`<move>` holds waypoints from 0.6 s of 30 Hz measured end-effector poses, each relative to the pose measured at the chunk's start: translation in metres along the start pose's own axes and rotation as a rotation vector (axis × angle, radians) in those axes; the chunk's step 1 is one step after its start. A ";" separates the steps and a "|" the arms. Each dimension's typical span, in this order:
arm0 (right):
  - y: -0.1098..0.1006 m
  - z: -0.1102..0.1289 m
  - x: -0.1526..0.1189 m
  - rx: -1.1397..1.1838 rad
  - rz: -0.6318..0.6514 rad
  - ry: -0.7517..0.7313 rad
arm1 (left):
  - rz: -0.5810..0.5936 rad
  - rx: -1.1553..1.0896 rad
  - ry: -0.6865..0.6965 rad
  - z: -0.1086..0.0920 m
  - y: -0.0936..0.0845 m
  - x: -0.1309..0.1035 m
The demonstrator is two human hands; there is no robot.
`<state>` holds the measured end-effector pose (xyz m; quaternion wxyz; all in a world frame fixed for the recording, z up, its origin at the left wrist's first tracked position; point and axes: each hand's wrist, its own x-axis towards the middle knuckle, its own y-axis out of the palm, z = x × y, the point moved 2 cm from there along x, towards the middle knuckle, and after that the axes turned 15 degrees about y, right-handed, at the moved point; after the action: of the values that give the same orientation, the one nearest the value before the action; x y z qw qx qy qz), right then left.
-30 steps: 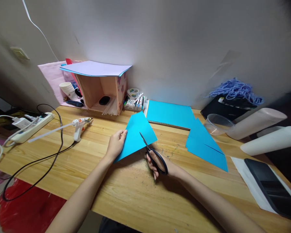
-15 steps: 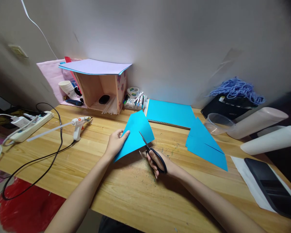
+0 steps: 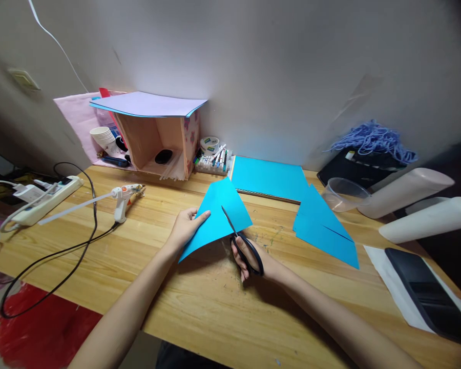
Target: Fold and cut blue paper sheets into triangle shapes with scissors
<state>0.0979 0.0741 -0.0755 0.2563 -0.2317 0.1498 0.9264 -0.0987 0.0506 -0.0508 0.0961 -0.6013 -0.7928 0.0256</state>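
While the scissors [image 3: 229, 219] sit across the near edge of the blue sheet [image 3: 213, 197], the cut looks under way, not finished. The sheet is in front of the person, tilted up over the table [image 3: 200, 318], still in one piece. Left hand [image 3: 186, 225] is clamped on its left edge, thumb on top, fingers behind. Right hand [image 3: 249, 252] is closed round the scissor handles. One blade lies over the sheet; the other is hidden, probably underneath, so I can't tell how far the cut runs or how wide the blades stand.

Done, judging by shape: the angular blue pieces [image 3: 317, 220] lying to the right, overlapping, dark gap line between them. Left: the cut through the held sheet. The blue rectangle [image 3: 271, 177] against the wall looks uncut. Glue gun [image 3: 122, 204] stands on the left, no hand on it.

Versus a second ago: left thumb reaches further in over the sheet. Scissors cross about the same part of the edge. No piece has come off; loose pieces haven't moved. View is shifted slightly.
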 end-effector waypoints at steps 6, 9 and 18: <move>-0.001 -0.004 0.002 -0.002 -0.023 0.016 | -0.010 0.006 0.013 -0.001 0.001 0.000; -0.003 -0.004 0.002 0.006 -0.037 0.029 | -0.005 0.016 0.020 0.000 0.000 0.000; 0.000 -0.001 0.003 0.012 0.002 -0.038 | 0.062 -0.010 -0.021 -0.005 0.003 -0.002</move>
<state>0.0960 0.0749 -0.0779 0.2596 -0.2125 0.1508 0.9299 -0.0943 0.0491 -0.0466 0.0840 -0.6257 -0.7749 0.0310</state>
